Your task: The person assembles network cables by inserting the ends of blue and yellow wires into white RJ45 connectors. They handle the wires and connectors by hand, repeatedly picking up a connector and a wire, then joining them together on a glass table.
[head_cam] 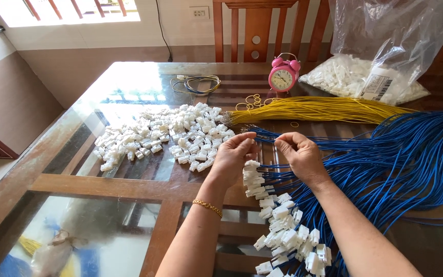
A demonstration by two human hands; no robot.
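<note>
My left hand (233, 156) and my right hand (299, 154) are raised close together over the table, fingertips pinched toward each other. Between them runs a thin blue wire; whether a white connector sits in the left fingers is hard to tell. Under my hands lies a row of blue wires fitted with white plastic connectors (283, 225). A big bundle of loose blue wires (406, 154) spreads to the right. A heap of loose white connectors (170, 136) lies to the left.
A bundle of yellow wires (324, 109) lies behind the blue ones, with rubber bands (252, 101) beside it. A pink alarm clock (283, 76), a clear bag of white connectors (365, 77), a small wire coil (197, 83) and a wooden chair (262, 25) stand at the back. The table has a glass top (103, 225).
</note>
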